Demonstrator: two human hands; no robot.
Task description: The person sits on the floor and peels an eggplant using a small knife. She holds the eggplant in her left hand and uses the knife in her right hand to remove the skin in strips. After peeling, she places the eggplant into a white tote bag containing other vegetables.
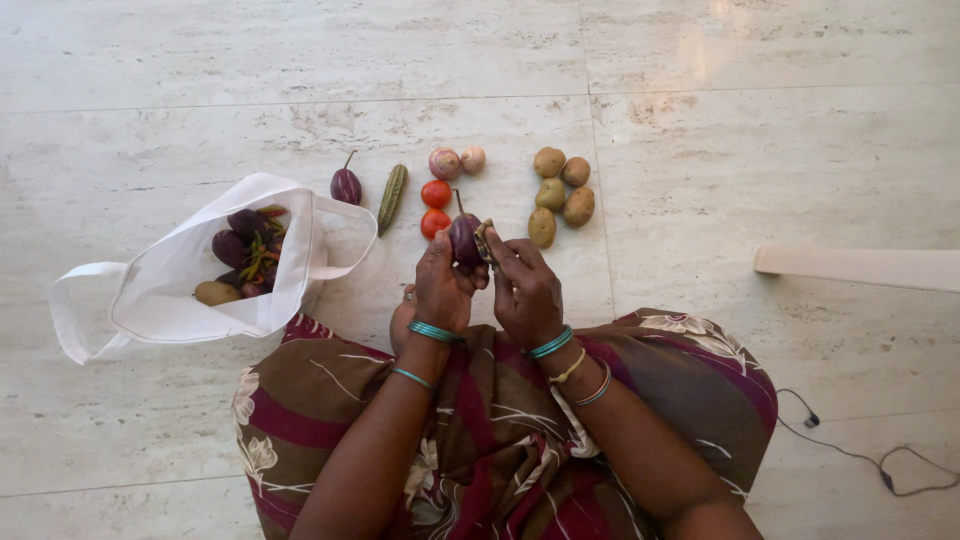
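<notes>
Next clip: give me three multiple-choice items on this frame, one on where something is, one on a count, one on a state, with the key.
1. Where does the white cloth bag lie?
A. on the floor by the person's left side
B. on the lap
C. beyond the potatoes

2. How many tomatoes lie on the floor?
A. one
B. two
C. four

3. How is the purple brinjal by the hands?
A. lying loose on the floor
B. inside the bag
C. held up by both hands

Key: 1 A, it lies open beside the left knee. 2 B, two red ones lie together. 3 C, left hand and right hand grip it.
</notes>
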